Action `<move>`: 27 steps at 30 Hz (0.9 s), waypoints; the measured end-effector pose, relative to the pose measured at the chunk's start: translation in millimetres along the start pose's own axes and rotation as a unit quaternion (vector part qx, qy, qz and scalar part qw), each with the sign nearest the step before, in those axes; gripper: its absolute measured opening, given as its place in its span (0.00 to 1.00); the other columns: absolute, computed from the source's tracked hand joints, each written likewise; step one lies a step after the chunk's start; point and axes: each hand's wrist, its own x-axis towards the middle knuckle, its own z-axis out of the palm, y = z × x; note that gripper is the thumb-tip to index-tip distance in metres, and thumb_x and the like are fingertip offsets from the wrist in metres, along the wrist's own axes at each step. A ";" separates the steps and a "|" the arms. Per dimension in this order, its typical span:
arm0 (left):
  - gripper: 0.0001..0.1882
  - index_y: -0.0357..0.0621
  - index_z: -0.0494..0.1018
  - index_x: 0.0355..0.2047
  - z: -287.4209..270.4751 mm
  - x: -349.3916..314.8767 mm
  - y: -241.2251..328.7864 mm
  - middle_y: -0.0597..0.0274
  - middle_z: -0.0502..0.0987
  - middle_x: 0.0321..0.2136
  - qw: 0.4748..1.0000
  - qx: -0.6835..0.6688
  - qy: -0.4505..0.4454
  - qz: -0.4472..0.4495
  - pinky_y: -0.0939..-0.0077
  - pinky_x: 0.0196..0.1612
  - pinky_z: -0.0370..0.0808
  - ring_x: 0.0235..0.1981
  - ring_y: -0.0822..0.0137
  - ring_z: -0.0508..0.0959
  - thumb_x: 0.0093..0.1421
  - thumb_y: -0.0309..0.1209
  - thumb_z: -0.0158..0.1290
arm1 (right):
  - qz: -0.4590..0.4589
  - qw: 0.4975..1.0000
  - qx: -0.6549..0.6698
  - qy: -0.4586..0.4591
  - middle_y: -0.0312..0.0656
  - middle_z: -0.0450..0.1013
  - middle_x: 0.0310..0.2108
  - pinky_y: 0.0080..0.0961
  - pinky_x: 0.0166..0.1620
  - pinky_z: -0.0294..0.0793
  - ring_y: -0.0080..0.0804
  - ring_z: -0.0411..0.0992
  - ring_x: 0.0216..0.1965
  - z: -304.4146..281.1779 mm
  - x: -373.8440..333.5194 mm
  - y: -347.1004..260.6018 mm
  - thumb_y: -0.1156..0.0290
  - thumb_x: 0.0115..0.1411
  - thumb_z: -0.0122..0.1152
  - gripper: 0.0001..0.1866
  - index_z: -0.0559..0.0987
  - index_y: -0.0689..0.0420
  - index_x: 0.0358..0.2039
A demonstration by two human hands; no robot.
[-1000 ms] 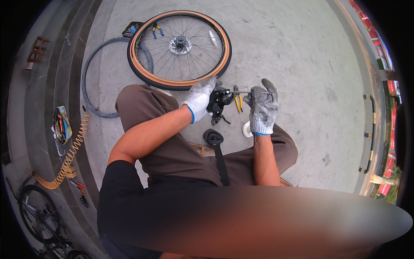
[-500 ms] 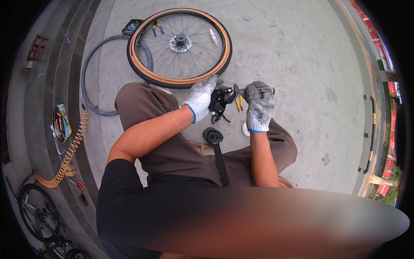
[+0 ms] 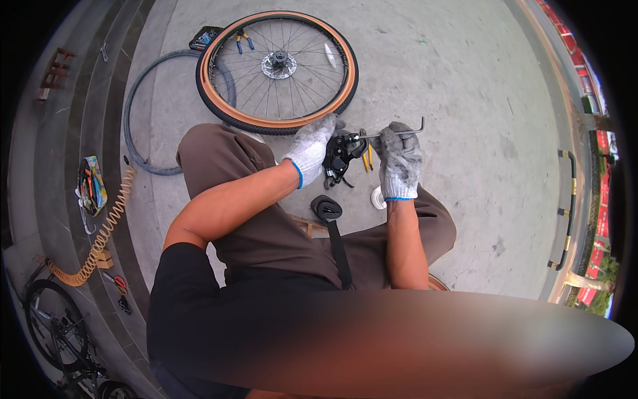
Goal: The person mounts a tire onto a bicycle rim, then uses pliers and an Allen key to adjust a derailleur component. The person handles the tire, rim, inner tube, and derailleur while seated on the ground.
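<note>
My left hand [image 3: 312,146], in a grey-white knit glove with a blue cuff, grips a black bicycle brake and shift lever [image 3: 339,159] over the gap between my knees. Gloved likewise, my right hand [image 3: 400,159] pinches an L-shaped hex key [image 3: 421,126]. The key's long arm runs left to the lever's clamp, and its short bent end points away from me. Whether the tip sits inside a bolt is too small to tell. Just beyond the lever, yellow-handled pliers [image 3: 369,159] lie on the ground, partly hidden.
A tan-walled bicycle wheel [image 3: 206,90] with a disc rotor lies ahead, overlapping a grey tube [image 3: 127,106]. Blue-handled pliers [image 3: 246,43] and a parts tray [image 3: 205,38] sit by it. Left are steps, a coiled air hose [image 3: 119,206], a tool pouch [image 3: 93,186] and a bicycle [image 3: 56,326].
The hex key has turned in my right hand: its bent end pointed toward me and now points away. My left hand keeps the lever in nearly the same place.
</note>
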 end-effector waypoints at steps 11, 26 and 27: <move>0.24 0.42 0.75 0.57 -3.2 3.4 0.3 0.61 0.78 0.53 1.000 0.023 0.000 0.012 0.70 0.52 0.74 0.50 0.69 0.77 0.76 0.49 0.47 | 0.004 0.998 0.059 0.007 0.44 0.77 0.44 0.33 0.47 0.85 0.34 0.79 0.41 4.9 0.2 -3.3 0.72 0.68 0.65 0.19 0.73 0.62 0.56; 0.19 0.46 0.75 0.52 -9.4 13.3 -9.8 0.62 0.81 0.43 0.998 0.040 0.023 0.032 0.71 0.37 0.84 0.39 0.70 0.83 0.76 0.48 0.47 | 0.002 1.000 -0.019 -0.024 0.46 0.77 0.45 0.33 0.49 0.85 0.34 0.79 0.43 0.2 0.3 -5.7 0.73 0.66 0.68 0.23 0.72 0.62 0.59; 0.19 0.46 0.75 0.52 -9.8 14.0 -11.4 0.62 0.82 0.43 0.998 0.044 0.025 0.034 0.71 0.38 0.84 0.39 0.70 0.83 0.77 0.47 0.47 | 0.016 0.995 -0.098 0.003 0.47 0.77 0.45 0.35 0.50 0.85 0.35 0.79 0.43 0.2 0.9 -5.8 0.72 0.66 0.68 0.24 0.71 0.62 0.60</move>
